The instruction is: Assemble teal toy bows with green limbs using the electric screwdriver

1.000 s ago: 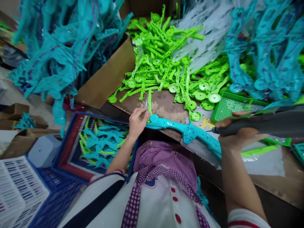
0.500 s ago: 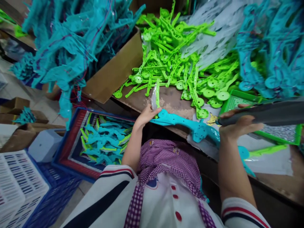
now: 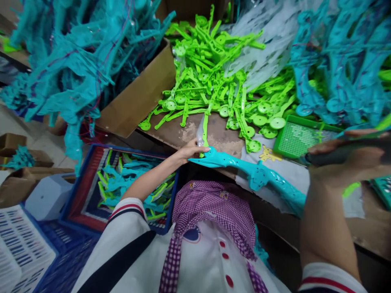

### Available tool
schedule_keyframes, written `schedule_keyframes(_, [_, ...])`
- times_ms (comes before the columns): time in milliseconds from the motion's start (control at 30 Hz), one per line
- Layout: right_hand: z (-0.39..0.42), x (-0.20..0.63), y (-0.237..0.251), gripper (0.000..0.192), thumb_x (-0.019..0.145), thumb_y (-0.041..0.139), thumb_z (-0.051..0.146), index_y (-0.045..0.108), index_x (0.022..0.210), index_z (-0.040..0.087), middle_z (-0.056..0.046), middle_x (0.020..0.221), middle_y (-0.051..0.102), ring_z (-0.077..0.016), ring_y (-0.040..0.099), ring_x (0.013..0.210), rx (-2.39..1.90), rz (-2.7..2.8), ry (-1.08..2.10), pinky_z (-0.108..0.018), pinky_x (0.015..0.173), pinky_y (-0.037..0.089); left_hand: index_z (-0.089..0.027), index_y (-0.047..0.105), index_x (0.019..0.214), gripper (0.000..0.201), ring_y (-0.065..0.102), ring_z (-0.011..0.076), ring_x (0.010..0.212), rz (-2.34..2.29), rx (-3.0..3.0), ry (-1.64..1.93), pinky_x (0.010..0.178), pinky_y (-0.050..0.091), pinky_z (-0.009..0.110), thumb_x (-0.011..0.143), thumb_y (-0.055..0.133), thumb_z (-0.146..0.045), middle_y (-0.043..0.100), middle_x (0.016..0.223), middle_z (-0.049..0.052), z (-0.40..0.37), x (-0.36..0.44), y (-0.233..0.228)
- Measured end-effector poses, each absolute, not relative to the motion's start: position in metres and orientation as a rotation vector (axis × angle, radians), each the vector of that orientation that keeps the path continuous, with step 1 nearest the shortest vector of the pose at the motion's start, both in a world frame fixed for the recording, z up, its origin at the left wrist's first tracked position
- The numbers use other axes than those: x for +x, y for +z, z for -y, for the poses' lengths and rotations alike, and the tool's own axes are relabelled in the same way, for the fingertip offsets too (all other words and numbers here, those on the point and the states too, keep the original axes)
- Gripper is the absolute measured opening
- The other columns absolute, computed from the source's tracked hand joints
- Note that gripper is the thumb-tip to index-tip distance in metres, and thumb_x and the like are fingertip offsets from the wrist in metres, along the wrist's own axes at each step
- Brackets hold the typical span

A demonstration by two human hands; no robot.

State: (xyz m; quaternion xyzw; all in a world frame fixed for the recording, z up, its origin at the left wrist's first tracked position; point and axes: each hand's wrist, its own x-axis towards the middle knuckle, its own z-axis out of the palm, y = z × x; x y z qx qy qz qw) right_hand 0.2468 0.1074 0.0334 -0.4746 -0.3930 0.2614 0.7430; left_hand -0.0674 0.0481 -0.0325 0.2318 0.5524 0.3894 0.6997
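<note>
My left hand (image 3: 188,151) is closed round the left end of a turquoise plastic toy bow (image 3: 224,158), at the joint with a light green arm (image 3: 205,128). A translucent piece (image 3: 200,132) stands beside that green arm. The bow spans in front of my apron, and its right end passes behind my right forearm. My right hand (image 3: 339,162) grips a dark grey electric screwdriver (image 3: 369,152), raised over the right side of the bench. Its narrow end points left, apart from the part of the bow that shows.
Green plastic arms (image 3: 210,61) are heaped on the bench, with translucent pieces (image 3: 265,49) behind. Turquoise parts fill a cardboard box (image 3: 137,89) and lie at right (image 3: 339,61). Near my right hand sits a green tray (image 3: 282,142). A blue-rimmed crate (image 3: 76,183) holds assembled parts at lower left.
My right hand has moved right with the screwdriver, uncovering more of the bow and the green tray. My left hand still holds the bow. The whole view has shifted slightly.
</note>
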Motion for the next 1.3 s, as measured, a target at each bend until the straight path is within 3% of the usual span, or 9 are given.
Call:
schedule_keyframes(67, [-0.127,0.258,0.036,0.044,0.077,0.063,0.066,0.056,0.073,0.023,0.002,0.069,0.057,-0.0095,0.051,0.041,-0.906,0.956,0.456,-0.025,0.033,0.030,-0.018,0.054,0.096,0.055,0.064,0.0123,0.061,-1.217,0.526,0.858,0.059,0.052,0.026,0.054,0.089,-0.019,0.066,0.074,-0.003,-0.048,-0.057,-0.034])
schedule_keyframes(200, [-0.168,0.274,0.030,0.031,0.094,0.052,0.039,0.059,0.071,0.020,0.005,0.051,0.048,-0.0106,0.052,0.038,-0.942,0.981,0.403,-0.023,0.035,0.031,-0.018,0.054,0.097,0.056,0.063,0.0113,0.061,-1.244,0.573,0.841,0.059,0.051,0.025,0.055,0.090,-0.022,0.067,0.076,-0.002,-0.051,-0.042,-0.035])
schedule_keyframes(433, [-0.225,0.280,-0.002,0.021,0.089,0.056,0.019,0.058,0.068,0.020,0.008,0.045,0.046,-0.0099,0.045,0.032,-1.019,0.954,0.474,-0.025,0.035,0.031,-0.018,0.051,0.101,0.058,0.066,0.0120,0.066,-1.326,0.540,0.742,0.061,0.053,0.024,0.058,0.090,-0.023,0.069,0.080,-0.001,-0.049,-0.040,-0.030])
schedule_keyframes(800, [-0.237,0.290,-0.016,0.018,0.091,0.052,0.024,0.053,0.073,0.020,0.007,0.053,0.046,-0.0088,0.046,0.039,-1.123,0.898,0.491,-0.025,0.041,0.031,-0.017,0.055,0.102,0.055,0.063,0.0100,0.059,-1.434,0.569,0.731,0.056,0.051,0.021,0.059,0.090,-0.024,0.067,0.074,-0.003,-0.053,-0.037,-0.031])
schedule_keyframes(1067, [-0.250,0.296,-0.033,0.039,0.079,0.060,0.062,0.052,0.069,0.025,0.008,0.043,0.039,-0.0089,0.039,0.034,-1.066,0.953,0.412,-0.026,0.035,0.028,-0.018,0.054,0.105,0.060,0.066,0.0123,0.062,-1.415,0.528,0.718,0.057,0.055,0.023,0.059,0.092,-0.024,0.069,0.079,-0.001,-0.053,-0.037,-0.027])
schedule_keyframes(1300, [-0.235,0.298,0.004,0.042,0.075,0.054,0.067,0.056,0.069,0.025,0.005,0.044,0.041,-0.0108,0.043,0.035,-1.022,0.937,0.384,-0.027,0.035,0.026,-0.018,0.053,0.104,0.062,0.065,0.0133,0.061,-1.398,0.518,0.720,0.058,0.055,0.025,0.057,0.093,-0.025,0.069,0.075,-0.002,-0.053,-0.037,-0.027])
